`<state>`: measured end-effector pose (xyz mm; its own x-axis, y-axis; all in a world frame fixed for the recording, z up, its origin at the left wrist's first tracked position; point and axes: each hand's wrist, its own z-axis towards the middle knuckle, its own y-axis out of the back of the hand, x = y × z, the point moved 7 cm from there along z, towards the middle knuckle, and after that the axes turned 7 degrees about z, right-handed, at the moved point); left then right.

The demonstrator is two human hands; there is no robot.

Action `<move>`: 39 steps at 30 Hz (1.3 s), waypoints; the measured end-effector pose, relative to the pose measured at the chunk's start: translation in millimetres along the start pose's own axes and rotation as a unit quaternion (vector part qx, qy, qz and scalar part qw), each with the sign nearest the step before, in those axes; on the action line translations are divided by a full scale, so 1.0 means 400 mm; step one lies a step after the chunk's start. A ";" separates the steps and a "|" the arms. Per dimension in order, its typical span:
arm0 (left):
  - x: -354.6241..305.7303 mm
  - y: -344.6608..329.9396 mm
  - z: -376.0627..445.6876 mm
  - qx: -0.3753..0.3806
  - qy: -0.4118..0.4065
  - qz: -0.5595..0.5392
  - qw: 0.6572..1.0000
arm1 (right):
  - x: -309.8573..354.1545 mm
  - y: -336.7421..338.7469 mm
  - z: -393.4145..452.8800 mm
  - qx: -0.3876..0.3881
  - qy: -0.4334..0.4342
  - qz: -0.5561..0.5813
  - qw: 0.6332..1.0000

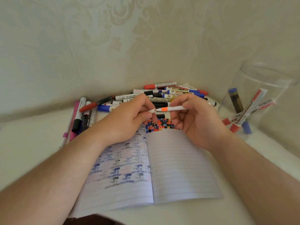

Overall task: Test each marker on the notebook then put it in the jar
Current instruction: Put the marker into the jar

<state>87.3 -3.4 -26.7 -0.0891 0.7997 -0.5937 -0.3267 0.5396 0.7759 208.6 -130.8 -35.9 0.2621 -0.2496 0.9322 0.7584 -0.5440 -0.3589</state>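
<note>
An open lined notebook (178,168) lies in front of me, with colored test dots along the top of its right page. Above it my right hand (194,117) pinches a slim white marker with an orange band (172,109). My left hand (128,116) pinches the marker's white cap (152,110), which sits just off the exposed tip. A clear jar (259,101) stands at the right and holds several markers.
A pile of several markers (164,95) lies against the wall behind the notebook. More markers, black, red and pink (81,117), lie to the left. The patterned wall closes off the back of the white surface.
</note>
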 end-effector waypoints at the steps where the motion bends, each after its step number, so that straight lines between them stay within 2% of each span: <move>1: 0.001 0.000 0.001 0.001 0.001 0.000 1.000 | -0.001 0.000 0.000 -0.001 -0.001 -0.002 1.000; 10: 0.003 0.010 0.002 -0.031 -0.003 0.001 1.000 | 0.012 -0.004 -0.008 -0.041 0.038 -0.059 0.997; 19: -0.014 0.013 -0.007 -0.091 -0.031 -0.017 0.995 | 0.011 -0.003 -0.017 -0.104 0.086 -0.028 0.990; 22: -0.016 0.004 -0.011 -0.084 -0.037 -0.033 0.995 | 0.021 -0.002 -0.029 -0.113 0.120 -0.055 0.985; 25: -0.011 0.001 -0.003 -0.063 -0.044 -0.001 0.997 | 0.036 -0.018 -0.048 -0.097 0.163 -0.125 0.974; 29: 0.046 0.069 0.011 -0.123 -0.028 0.090 0.988 | 0.123 -0.065 -0.101 -0.088 0.276 -0.255 0.922; 31: 0.072 0.092 0.019 -0.142 -0.019 0.143 0.979 | 0.227 -0.060 -0.149 -0.125 0.343 -0.259 0.894; 34: 0.096 0.071 0.026 -0.128 -0.027 0.193 0.972 | 0.421 -0.001 -0.237 -0.193 0.438 -0.276 0.834; 36: 0.096 0.050 0.027 -0.111 -0.035 0.224 0.968 | 0.522 0.064 -0.281 -0.261 0.453 -0.345 0.779; 39: 0.093 0.040 0.025 -0.111 -0.019 0.235 0.965 | 0.577 0.137 -0.311 -0.330 0.402 -0.463 0.718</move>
<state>88.1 37.7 -34.2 -0.2430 0.9541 -0.1749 -0.4523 0.0481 0.8906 236.4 -317.9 153.9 -0.8023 0.2261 0.5524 -0.1324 -0.9698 0.2047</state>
